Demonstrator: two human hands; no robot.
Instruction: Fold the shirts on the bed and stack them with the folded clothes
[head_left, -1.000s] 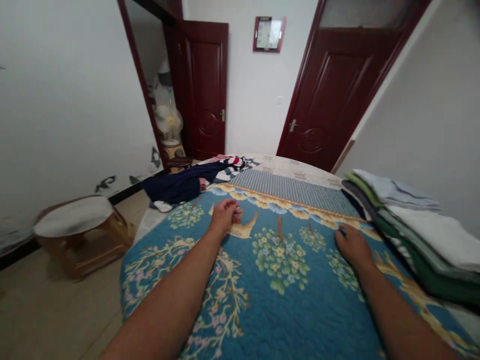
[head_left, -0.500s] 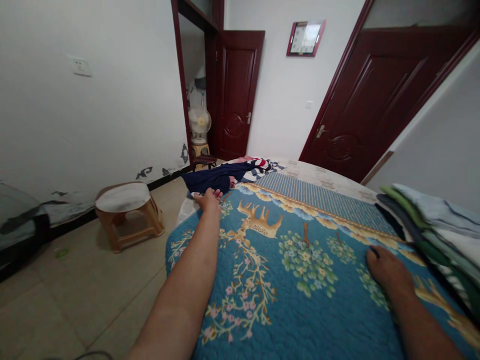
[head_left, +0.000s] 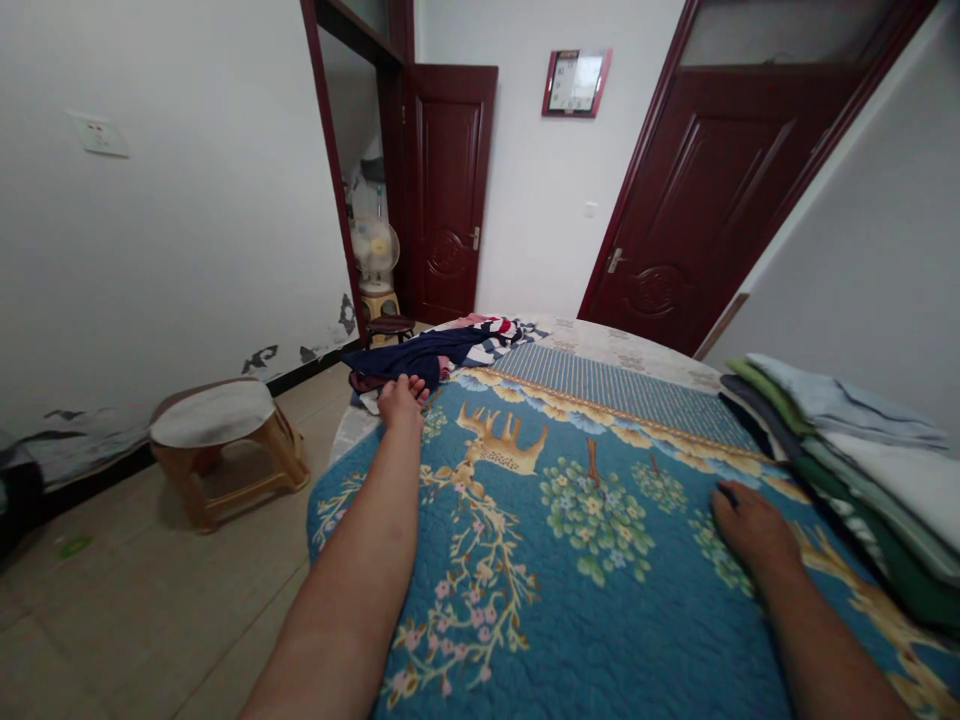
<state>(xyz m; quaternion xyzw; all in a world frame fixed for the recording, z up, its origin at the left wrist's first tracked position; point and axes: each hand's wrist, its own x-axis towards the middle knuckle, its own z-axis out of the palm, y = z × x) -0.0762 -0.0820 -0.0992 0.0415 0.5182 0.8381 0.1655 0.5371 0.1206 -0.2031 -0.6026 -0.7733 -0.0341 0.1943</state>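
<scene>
My left hand (head_left: 403,402) reaches to the near edge of a heap of loose clothes, its fingers loosely apart and slightly bent, with nothing visibly held. Right beyond those fingers lies a dark navy garment (head_left: 397,358), beside a striped piece of clothing (head_left: 487,347). On the blue quilted bed cover (head_left: 622,640) with its deer and tree pattern rests my right hand (head_left: 754,530), the fingers curled under and mostly hidden. A small dark thing (head_left: 726,493) shows at its front; I cannot make out what it is.
Folded clothes (head_left: 862,450) form a stack on the right side of the bed. A brown plastic stool (head_left: 225,440) with a pale top stands on the floor to the left. Farther back are an open door (head_left: 450,190), a fan (head_left: 373,248) and a closed door (head_left: 720,200).
The view has turned slightly right, so everything sits farther left. My left hand remains by the navy garment, and my right hand stays on the bed cover.
</scene>
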